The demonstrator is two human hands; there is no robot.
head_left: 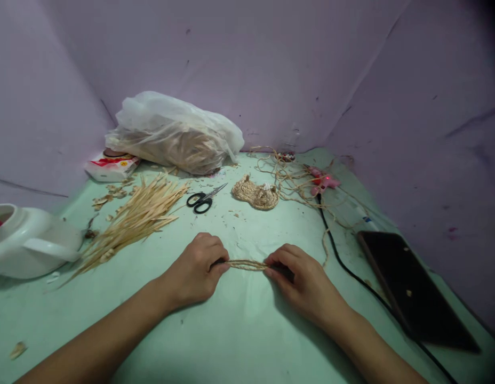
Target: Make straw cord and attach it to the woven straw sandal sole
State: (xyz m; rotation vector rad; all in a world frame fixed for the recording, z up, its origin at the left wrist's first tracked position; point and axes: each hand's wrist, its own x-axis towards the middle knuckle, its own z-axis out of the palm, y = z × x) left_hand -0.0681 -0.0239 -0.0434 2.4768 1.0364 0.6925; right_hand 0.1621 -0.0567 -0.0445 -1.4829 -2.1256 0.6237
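Observation:
Between my two hands a short length of twisted straw cord is stretched level, showing as thin strands with a narrow gap. My left hand pinches its left end between thumb and curled fingers. At the right end, my right hand grips it with thumb and fingertips. Beyond the hands lies a small coiled straw piece with two rounded lobes. Black-handled scissors rest beside it, blades slightly apart. A bundle of pale dry straw strips spreads out to the left.
A plastic bag of brown material stands at the back, near a red-and-white box. A white watering can is at left. On the right are loose twine, a pink glue gun, its black cable and a dark phone-like slab.

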